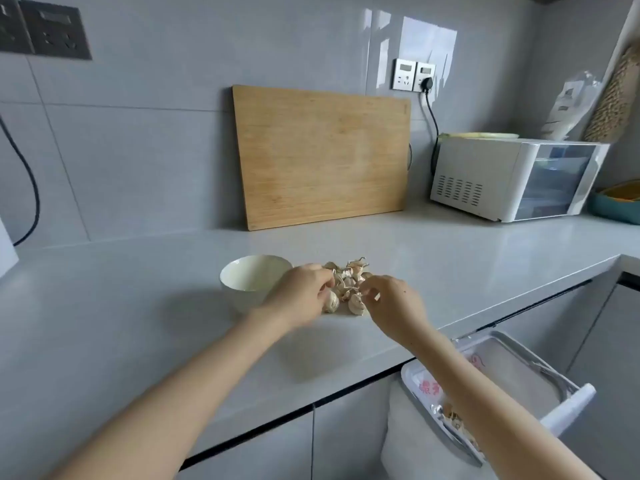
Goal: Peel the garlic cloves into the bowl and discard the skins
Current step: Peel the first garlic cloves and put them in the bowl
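1. Both hands are hovering over the garlic cloves [349,284], which are sitting in a loose pile on the tabletop [138,323] just to the right of the bowl [242,268]. As far as I can see, they're all wearing their papery skins.
2. The left hand [304,296] is hanging right at the bowl's near-right side, fingers curling down onto the pile's edge. The right hand [394,303] is sitting on the side of the pile away from the bowl, fingertips bunching together. Honestly I can't tell whether either grip is actually holding a clove or just touching one (it's too blurry where fingers meet garlic).
3. So I'm reading this as the pick-a-clove step, with the peeling itself not yet going. Judging by the pile, most of the job is waiting.
4. Next move, I'm guessing: getting one clove clear of the heap, then one hand pinching it steady while the other is tearing skin off from the tip. Those skins are looking thin and flaky, so bits are probably going to be sticking to fingers.
5. Containers: the bowl is showing a pale inside with no peeled clove that I can make out, though the left hand is covering part of it. The bin [519,358], hanging off the cabinet well below and right of the bowl, is holding some skins [453,419] at its near edge.
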A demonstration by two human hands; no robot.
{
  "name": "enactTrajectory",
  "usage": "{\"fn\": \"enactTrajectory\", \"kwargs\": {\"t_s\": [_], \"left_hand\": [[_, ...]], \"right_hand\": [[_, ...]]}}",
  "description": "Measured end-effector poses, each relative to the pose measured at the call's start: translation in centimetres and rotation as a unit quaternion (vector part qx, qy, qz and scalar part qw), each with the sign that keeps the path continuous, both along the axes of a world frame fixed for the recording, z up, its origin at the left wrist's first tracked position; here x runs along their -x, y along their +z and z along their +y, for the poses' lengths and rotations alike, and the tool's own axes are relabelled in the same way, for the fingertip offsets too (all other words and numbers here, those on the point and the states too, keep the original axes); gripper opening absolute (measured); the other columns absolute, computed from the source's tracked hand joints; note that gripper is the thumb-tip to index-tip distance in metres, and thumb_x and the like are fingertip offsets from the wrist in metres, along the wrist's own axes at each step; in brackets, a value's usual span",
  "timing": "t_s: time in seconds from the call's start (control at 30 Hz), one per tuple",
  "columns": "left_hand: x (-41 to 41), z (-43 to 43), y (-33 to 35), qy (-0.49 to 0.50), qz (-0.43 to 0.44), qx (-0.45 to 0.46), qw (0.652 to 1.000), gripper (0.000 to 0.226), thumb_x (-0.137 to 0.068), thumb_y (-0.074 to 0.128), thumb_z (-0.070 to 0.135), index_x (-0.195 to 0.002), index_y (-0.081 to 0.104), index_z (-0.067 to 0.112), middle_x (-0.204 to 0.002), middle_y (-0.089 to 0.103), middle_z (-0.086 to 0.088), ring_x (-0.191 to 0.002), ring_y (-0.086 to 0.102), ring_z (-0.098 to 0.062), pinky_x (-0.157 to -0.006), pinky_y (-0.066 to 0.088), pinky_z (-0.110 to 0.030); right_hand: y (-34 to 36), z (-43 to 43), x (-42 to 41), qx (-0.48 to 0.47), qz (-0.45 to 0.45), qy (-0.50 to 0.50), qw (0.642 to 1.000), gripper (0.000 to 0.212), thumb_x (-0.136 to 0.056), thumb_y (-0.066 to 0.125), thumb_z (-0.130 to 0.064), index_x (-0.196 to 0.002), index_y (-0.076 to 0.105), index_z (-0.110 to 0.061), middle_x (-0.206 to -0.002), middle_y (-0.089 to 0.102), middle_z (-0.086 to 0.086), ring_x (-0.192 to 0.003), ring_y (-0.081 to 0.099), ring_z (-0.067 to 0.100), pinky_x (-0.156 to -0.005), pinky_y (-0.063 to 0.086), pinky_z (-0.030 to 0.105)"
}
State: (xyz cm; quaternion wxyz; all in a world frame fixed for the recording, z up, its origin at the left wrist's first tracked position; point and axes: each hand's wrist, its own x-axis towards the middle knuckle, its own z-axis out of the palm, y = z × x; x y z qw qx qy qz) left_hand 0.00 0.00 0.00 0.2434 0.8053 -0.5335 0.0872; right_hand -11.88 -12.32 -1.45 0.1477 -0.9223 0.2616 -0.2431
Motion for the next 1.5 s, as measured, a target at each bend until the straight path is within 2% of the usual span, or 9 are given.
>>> {"fn": "enactTrajectory", "kwargs": {"t_s": [0.3,0.47,0.63,0.77,0.9,1.03,1.13,1.37,1.5], "left_hand": [[-3.1,-0.7,-1.8,0.045,0.004,-0.033,0.998,0.026,-0.088,0.054,0.01,-0.114,0.061,0.01,-0.111,0.058,-0.007,-0.099,0.055,-0.025,-0.079,0.037,-0.024],[-2.3,-2.0,-3.5,0.065,0.086,-0.06,0.992,0.033,-0.09,0.053,0.043,-0.109,0.06,0.017,-0.101,0.061,-0.005,-0.095,0.057,-0.023,-0.081,0.046,-0.033],[-2.8,-3.5,-4.1,0.06,0.127,-0.058,0.988,0.04,-0.087,0.059,0.036,-0.124,0.054,0.023,-0.111,0.055,-0.007,-0.102,0.054,-0.023,-0.081,0.038,-0.025],[-3.3,-3.3,-4.4,0.039,0.141,-0.03,0.989,0.022,-0.091,0.054,0.028,-0.109,0.058,0.017,-0.097,0.055,-0.003,-0.082,0.048,-0.015,-0.067,0.03,-0.022],[-3.7,-2.8,-4.6,-0.004,0.172,0.001,0.985,0.015,-0.088,0.058,0.023,-0.1,0.054,0.015,-0.088,0.06,-0.006,-0.069,0.048,-0.013,-0.065,0.039,-0.027],[-3.8,-3.5,-5.1,-0.009,0.273,0.071,0.959,0.018,-0.085,0.065,0.024,-0.093,0.049,0.027,-0.08,0.056,0.006,-0.064,0.049,-0.011,-0.06,0.041,-0.023],[-3.4,-4.2,-5.7,-0.017,0.314,0.121,0.942,0.029,-0.08,0.071,0.017,-0.086,0.047,0.033,-0.074,0.056,0.005,-0.063,0.05,-0.014,-0.06,0.045,-0.033],[-3.1,-4.3,-6.0,-0.081,0.373,0.137,0.914,0.032,-0.068,0.083,0.019,-0.085,0.055,0.021,-0.073,0.056,0.002,-0.066,0.049,-0.009,-0.064,0.043,-0.021],[-3.1,-4.4,-6.1,-0.096,0.385,0.143,0.907,0.028,-0.071,0.08,0.022,-0.085,0.056,0.022,-0.075,0.057,-0.001,-0.068,0.051,-0.012,-0.069,0.045,-0.029]], "right_hand": [[-2.6,-0.8,-2.9,0.078,-0.009,-0.025,0.997,0.021,-0.088,0.049,-0.016,-0.104,0.063,-0.019,-0.103,0.055,0.006,-0.093,0.053,0.03,-0.061,0.03,0.03],[-3.3,-0.2,-2.9,0.068,-0.089,-0.007,0.994,0.014,-0.081,0.061,-0.013,-0.093,0.068,-0.015,-0.092,0.061,0.007,-0.082,0.056,0.031,-0.058,0.032,0.03],[-3.7,-0.5,-2.5,-0.01,-0.068,0.035,0.997,0.019,-0.089,0.054,-0.017,-0.099,0.07,-0.017,-0.086,0.068,0.006,-0.081,0.06,0.03,-0.067,0.046,0.035],[-4.5,-0.3,-3.6,-0.021,-0.013,0.049,0.998,0.022,-0.092,0.047,-0.018,-0.101,0.066,-0.015,-0.09,0.065,0.005,-0.087,0.057,0.03,-0.068,0.042,0.033],[-4.6,-1.5,-4.6,-0.016,-0.015,0.026,0.999,0.028,-0.088,0.046,-0.013,-0.109,0.064,-0.018,-0.102,0.062,0.004,-0.094,0.057,0.029,-0.065,0.035,0.028],[-4.3,-2.9,-5.3,-0.141,-0.092,0.047,0.985,0.02,-0.092,0.05,-0.015,-0.086,0.068,-0.011,-0.071,0.061,0.006,-0.064,0.051,0.016,-0.06,0.035,0.027],[-3.3,-3.1,-4.5,-0.283,-0.128,0.126,0.942,0.025,-0.094,0.055,-0.026,-0.08,0.07,-0.013,-0.056,0.06,-0.009,-0.05,0.05,-0.003,-0.054,0.036,0.014],[-3.8,-4.0,-4.3,-0.356,-0.099,0.165,0.915,0.032,-0.082,0.068,-0.04,-0.09,0.071,-0.009,-0.072,0.059,0.001,-0.062,0.046,0.006,-0.059,0.035,0.023],[-4.2,-4.1,-4.5,-0.358,-0.111,0.173,0.911,0.032,-0.083,0.067,-0.039,-0.089,0.071,-0.008,-0.077,0.064,0.016,-0.066,0.05,0.008,-0.063,0.038,0.024]]}}
